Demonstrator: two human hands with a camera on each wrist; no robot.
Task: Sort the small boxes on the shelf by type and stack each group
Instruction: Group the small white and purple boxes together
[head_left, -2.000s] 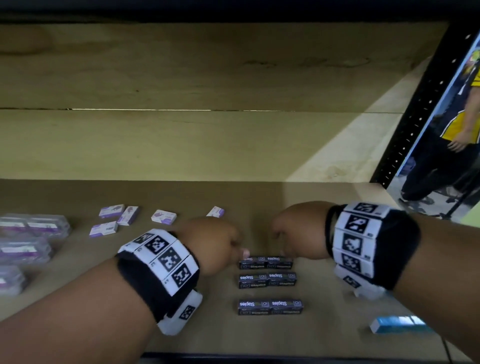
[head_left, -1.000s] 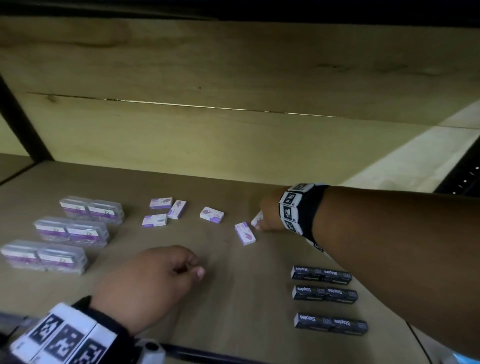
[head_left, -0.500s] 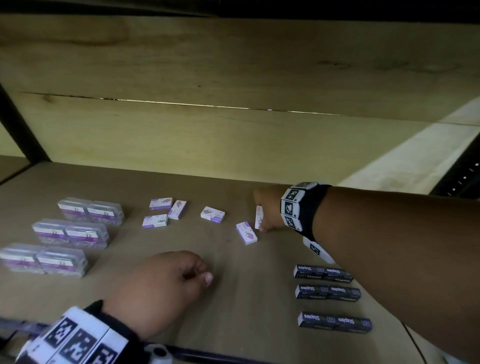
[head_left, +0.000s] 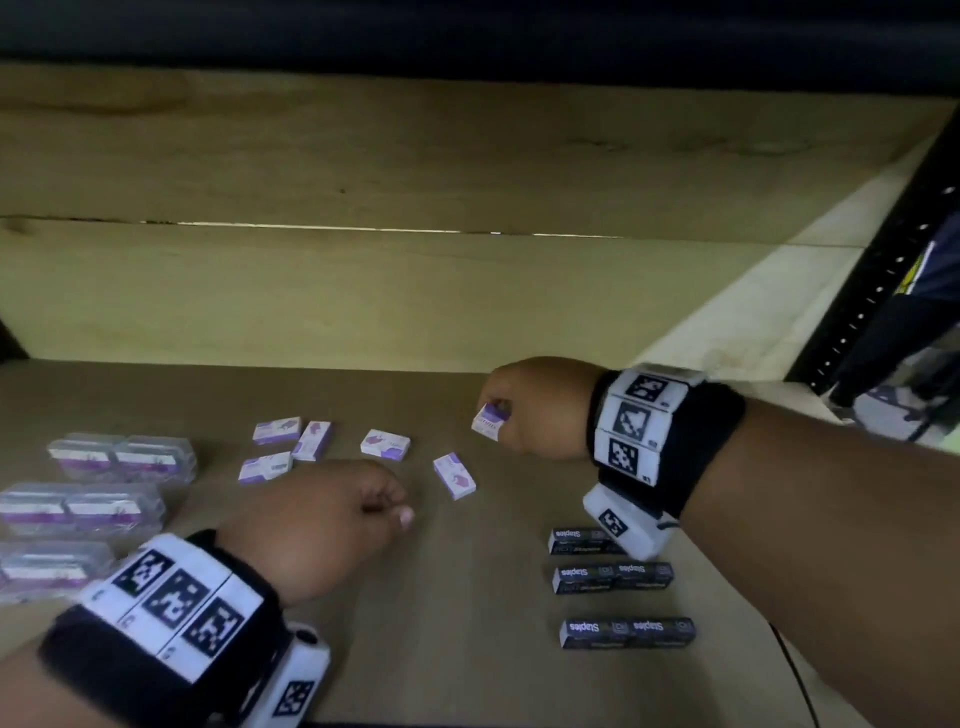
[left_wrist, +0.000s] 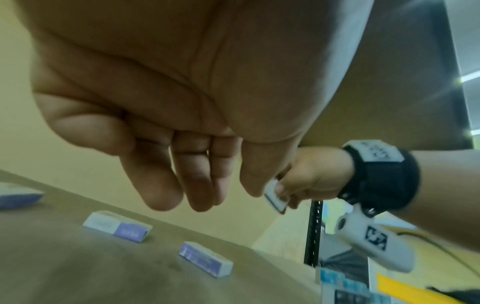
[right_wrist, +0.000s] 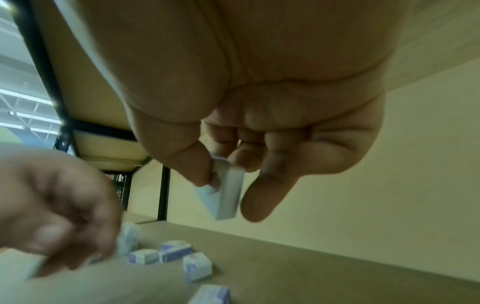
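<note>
My right hand (head_left: 497, 415) hangs above the wooden shelf (head_left: 467, 623) and pinches a small white-and-purple box (head_left: 488, 421) between thumb and fingers; the right wrist view shows the same box (right_wrist: 230, 195) tilted on edge in the pinch. Several more white-and-purple boxes lie loose on the shelf, the nearest one (head_left: 454, 475) just left of and below my right hand, and another (head_left: 385, 444) further left. My left hand (head_left: 396, 512) hovers over the shelf's middle with loosely curled fingers (left_wrist: 207, 195) that hold nothing.
Three pairs of black staples boxes (head_left: 627, 631) lie in rows at the front right, under my right wrist. Clear plastic cases with purple labels (head_left: 122, 457) sit in rows at the left. A black perforated upright (head_left: 878, 291) borders the shelf on the right.
My right hand has lifted the small box off the shelf and drawn it back to the right. My left hand has moved forward toward the loose boxes.
</note>
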